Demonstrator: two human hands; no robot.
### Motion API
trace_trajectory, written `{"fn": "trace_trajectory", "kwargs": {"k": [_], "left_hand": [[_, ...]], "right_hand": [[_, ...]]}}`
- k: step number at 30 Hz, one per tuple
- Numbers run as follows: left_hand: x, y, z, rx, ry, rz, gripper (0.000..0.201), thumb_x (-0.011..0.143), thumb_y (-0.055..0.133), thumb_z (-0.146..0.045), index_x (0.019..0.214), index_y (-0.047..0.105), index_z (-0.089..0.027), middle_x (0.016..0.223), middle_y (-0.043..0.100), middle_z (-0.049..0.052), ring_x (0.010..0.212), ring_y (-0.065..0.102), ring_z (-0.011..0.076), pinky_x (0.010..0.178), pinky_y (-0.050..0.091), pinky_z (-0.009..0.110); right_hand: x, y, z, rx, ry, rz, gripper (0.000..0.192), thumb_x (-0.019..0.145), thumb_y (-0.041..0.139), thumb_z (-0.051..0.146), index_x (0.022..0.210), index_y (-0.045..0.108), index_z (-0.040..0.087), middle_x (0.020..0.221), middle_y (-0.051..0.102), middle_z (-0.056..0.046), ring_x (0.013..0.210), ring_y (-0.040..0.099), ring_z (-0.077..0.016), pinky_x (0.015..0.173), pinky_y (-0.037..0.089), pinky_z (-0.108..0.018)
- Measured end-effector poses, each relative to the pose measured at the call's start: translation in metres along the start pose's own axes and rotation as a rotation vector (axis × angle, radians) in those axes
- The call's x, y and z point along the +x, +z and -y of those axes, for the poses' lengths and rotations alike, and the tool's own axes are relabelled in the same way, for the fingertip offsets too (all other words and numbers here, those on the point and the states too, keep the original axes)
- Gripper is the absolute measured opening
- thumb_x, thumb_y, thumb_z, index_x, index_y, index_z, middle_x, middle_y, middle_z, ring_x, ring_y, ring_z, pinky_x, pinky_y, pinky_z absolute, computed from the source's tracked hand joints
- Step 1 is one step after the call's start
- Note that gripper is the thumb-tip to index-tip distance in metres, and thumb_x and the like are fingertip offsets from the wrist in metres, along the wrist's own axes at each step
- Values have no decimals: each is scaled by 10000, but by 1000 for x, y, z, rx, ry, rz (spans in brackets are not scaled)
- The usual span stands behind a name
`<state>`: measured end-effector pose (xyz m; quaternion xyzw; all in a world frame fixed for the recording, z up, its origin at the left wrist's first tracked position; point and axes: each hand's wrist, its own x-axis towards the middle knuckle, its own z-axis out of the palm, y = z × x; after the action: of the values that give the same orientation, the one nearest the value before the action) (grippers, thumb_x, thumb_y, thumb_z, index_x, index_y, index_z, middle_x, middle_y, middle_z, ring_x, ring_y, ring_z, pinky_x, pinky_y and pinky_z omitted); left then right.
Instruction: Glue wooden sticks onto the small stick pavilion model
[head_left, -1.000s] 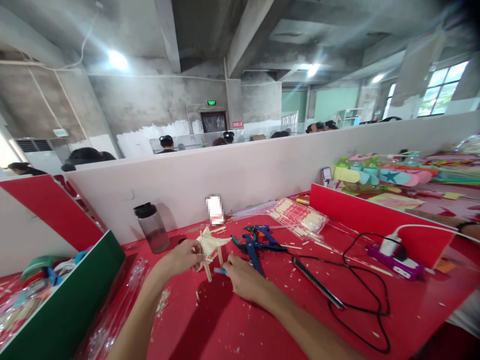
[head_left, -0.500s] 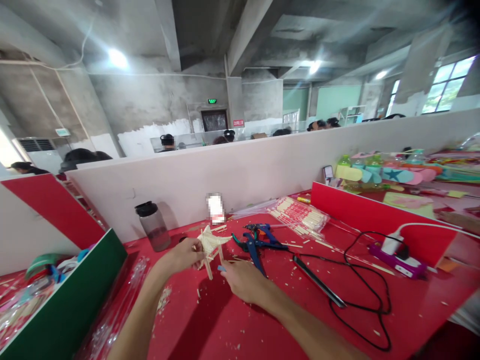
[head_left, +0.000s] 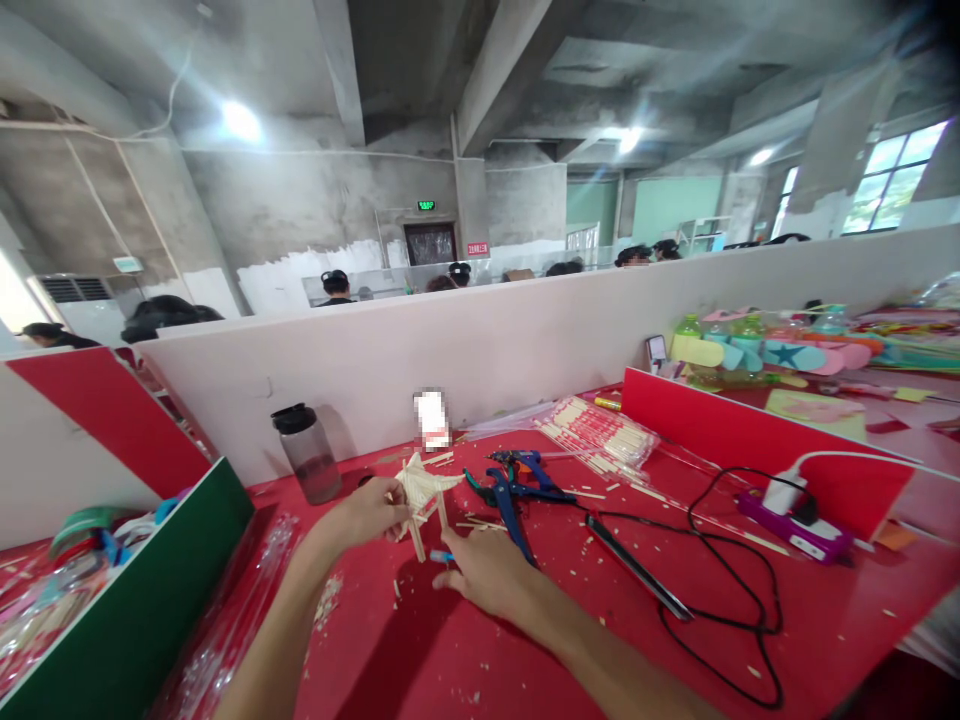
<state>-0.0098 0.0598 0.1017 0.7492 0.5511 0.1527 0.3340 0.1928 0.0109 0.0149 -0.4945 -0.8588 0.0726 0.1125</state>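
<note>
Holds a small pale stick model (head_left: 421, 488) in the left hand (head_left: 384, 512), with the left grip closed on its left side. Has the model near the middle of the red surface (head_left: 420, 640), right between the two hands, with thin sticks poking out toward the near side. Has the right hand (head_left: 484, 570) close by, with the pointing finger stretched to the end of one stick. Shows a small blue thing (head_left: 442, 556) between that finger and the thumb. Cannot say for sure about the right grip: too small and blurry there to know if closed on the blue thing or just touching it.

Has blue-handled pliers (head_left: 513, 520) lying just past the right hand, next to a blue glue gun (head_left: 529, 462). Farther back, has a pack of sticks (head_left: 600, 430) and a blurred-out phone (head_left: 433, 418) leaning on the white wall (head_left: 450, 350). Has a see-through bottle (head_left: 311, 465) with a black lid over to the left. To the right, has a long black tool (head_left: 637, 570), a loopy black cord (head_left: 772, 590) and a purple power strip (head_left: 825, 543).
</note>
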Motion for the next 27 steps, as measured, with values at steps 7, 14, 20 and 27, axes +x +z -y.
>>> {"fn": "trace_trajectory", "kwargs": {"k": [7,14,20,27], "left_hand": [[-1,-1,2,3,16,-2,211,686,581,-407,661,508,-211,596,650,4,581,630,183,575,453,278],[2,0,6,36,23,-5,187,696,578,-379,670,531,-200,608,652,10,582,625,181,554,424,269],[2,1,4,18,13,-14,191,680,582,-383,653,529,-202,588,634,-1,575,616,174,577,447,276],[2,0,3,9,7,10,218,667,589,-416,673,531,-205,624,654,13,600,636,194,584,473,290]], "right_hand": [[-14,-11,-12,247,51,116,670,887,566,572,1342,489,85,1133,697,-271,1058,671,-422,820,503,-455],[-13,-35,-31,573,-17,213,388,885,432,110,1258,404,212,934,735,-62,770,683,-178,701,463,-262],[-4,-31,-27,1040,-156,218,128,925,556,239,1038,499,219,862,695,-1,548,578,-82,543,464,-190],[3,-28,-17,1530,-229,-13,350,871,675,478,1037,633,173,944,724,-68,713,704,-152,613,555,-251]]}}
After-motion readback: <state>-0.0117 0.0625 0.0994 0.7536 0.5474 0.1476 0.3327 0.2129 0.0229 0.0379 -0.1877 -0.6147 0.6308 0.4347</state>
